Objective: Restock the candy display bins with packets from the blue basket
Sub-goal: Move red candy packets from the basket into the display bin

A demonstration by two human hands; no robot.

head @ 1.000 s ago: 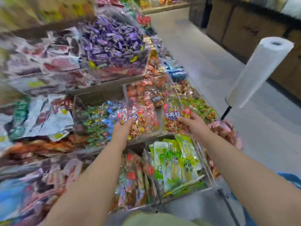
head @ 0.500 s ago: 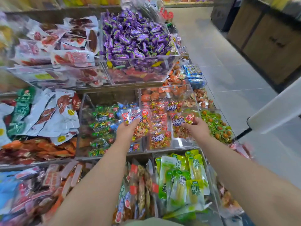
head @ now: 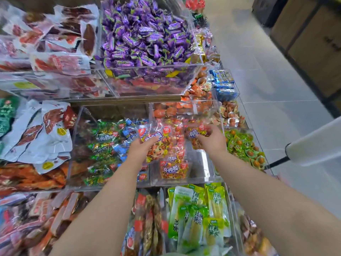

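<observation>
Vs 0.5 s ago: your right hand (head: 212, 143) has moved slightly left, further over the middle bin (head: 204, 169), and the blurred packet (head: 196, 133) it carries now smears with motion. Your left hand (head: 142, 148) has barely moved. Vs 1 s ago: both hands are deeper over the bin. The white roll (head: 313, 145) was fully in view then; now only its lower end shows at the right edge.

Pose:
- Both forearms come in from the near edge and converge on the middle bin.
- Left hand: back toward you, fingers curled onto the near left edge of the cartoon-face packet (head: 158, 145), gripping it. The packet is roughly upright, over the bin's left side.
- Right hand: fingers curled round the blurred packet, gripping it above the bin's far right part. Exact finger placement is too blurred to tell.

Task items: two held packets as above. Stocked packets (head: 173, 169) of the same red-yellow kind lie in the bin, against its near wall.

Neighbours:
- green-blue packets (head: 103, 145) in the bin just left
- green candies (head: 243, 146) just right
- purple candies (head: 145, 39) one shelf farther
- green pouches (head: 199, 209) one shelf nearer
</observation>
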